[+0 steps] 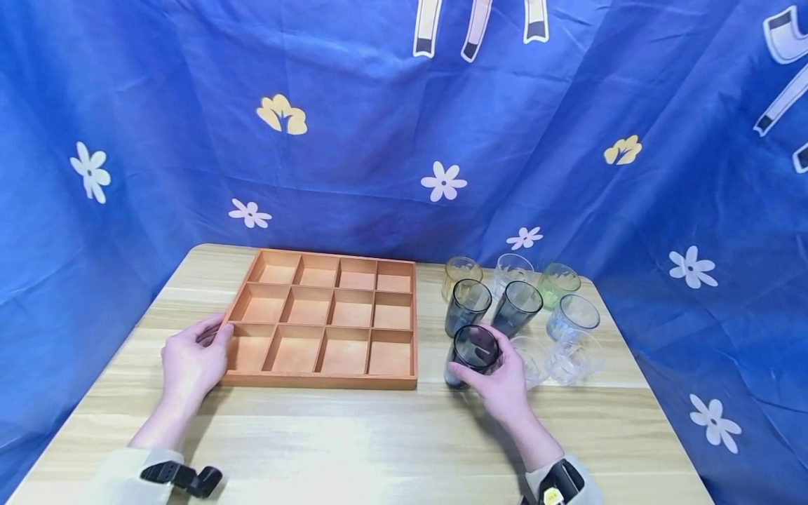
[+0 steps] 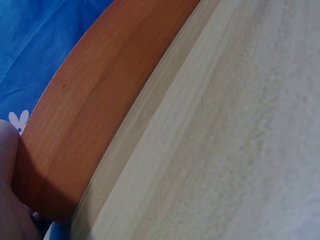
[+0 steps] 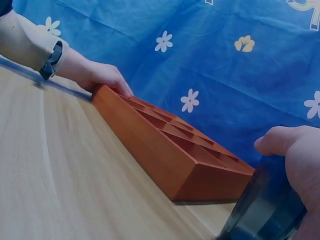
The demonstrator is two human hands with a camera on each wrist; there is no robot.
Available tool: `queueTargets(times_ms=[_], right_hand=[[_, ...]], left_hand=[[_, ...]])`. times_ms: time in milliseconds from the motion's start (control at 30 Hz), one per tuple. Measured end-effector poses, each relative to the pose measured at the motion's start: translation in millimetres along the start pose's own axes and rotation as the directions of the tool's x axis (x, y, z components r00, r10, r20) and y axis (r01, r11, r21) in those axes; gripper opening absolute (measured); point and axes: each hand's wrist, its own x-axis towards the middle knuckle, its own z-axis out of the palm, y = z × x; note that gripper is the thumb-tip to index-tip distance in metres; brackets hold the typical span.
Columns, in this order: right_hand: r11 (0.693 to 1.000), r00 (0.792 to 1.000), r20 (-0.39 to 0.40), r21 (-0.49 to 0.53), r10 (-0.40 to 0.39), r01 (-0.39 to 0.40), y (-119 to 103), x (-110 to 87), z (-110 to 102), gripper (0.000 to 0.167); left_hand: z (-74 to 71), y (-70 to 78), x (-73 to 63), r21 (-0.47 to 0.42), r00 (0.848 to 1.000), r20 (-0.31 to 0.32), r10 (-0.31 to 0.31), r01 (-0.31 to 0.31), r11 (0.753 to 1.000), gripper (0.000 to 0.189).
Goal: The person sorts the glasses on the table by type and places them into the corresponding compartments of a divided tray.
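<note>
A brown wooden compartment tray [image 1: 318, 381] lies flat on the table, several open cells facing up. My left hand [image 1: 194, 356] grips its left side wall near the front corner, with the thumb at the rim. In the left wrist view the tray's outer wall [image 2: 100, 95] shows close up beside part of that hand. To the right of the tray, my right hand [image 1: 499, 375] holds a dark grey drinking glass [image 1: 468, 354], thumb on the near side and fingers round the far side. This glass [image 3: 262, 205] also shows in the right wrist view. Its base looks near the table; contact cannot be told.
Behind the held glass stand two more dark glasses [image 1: 467, 308]. Around them are a yellowish glass [image 1: 461, 273], a green one [image 1: 558, 284], a bluish one [image 1: 571, 319] and several clear ones [image 1: 574, 359]. A blue patterned cloth [image 1: 353, 154] hangs behind the table [image 1: 353, 449].
</note>
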Motion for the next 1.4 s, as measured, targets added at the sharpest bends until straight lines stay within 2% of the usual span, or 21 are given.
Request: queueTargets(times_ms=[367,667,933,1167,1400], right_hand=[[0.998,0.997,0.047,0.026,-0.057,0.056,-11,8.9,5,0.078],[0.997,0.992,0.101,-0.002,-0.075,0.076,-37,27.1,13,0.076],[0.995,0.985,0.139,-0.012,-0.100,0.103,-60,44.6,22,0.077],[0.994,0.971,0.218,0.063,-0.102,0.091,-80,66.6,37,0.072],[0.989,0.957,0.266,0.123,-0.113,0.083,-84,85.4,56,0.075]], left_hand=[[-0.4,0.6,0.7,-0.005,1.000,0.000,0.005,-0.005,1.000,0.036],[-1.0,0.0,-0.6,0.006,1.000,-0.012,-0.003,0.003,1.000,0.035],[4.2,0.5,-3.2,-0.011,1.000,-0.016,0.013,-0.013,1.000,0.033],[3.0,1.2,-4.9,-0.014,1.000,-0.027,0.000,-0.001,1.000,0.033],[-1.0,3.9,-4.6,-0.003,1.000,-0.025,-0.013,0.013,1.000,0.034]])
